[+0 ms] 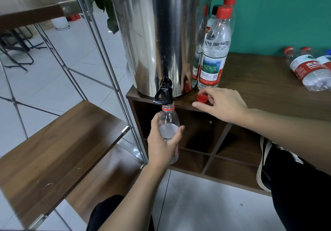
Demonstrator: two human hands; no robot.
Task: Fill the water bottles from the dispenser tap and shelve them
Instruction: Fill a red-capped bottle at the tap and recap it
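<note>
Gripping the bottle (168, 123) under the tap (163, 94), left hand (162, 141); right hand (223, 105) seemingly pinches cap (202, 98) at cabinet edge (268, 112).

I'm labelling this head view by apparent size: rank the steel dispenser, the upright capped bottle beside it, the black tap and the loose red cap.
1. steel dispenser
2. upright capped bottle
3. black tap
4. loose red cap

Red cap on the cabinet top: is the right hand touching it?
Touching. The head view shows the right hand with fingertips curled against the loose red cap, which lies on the cabinet top.
</note>
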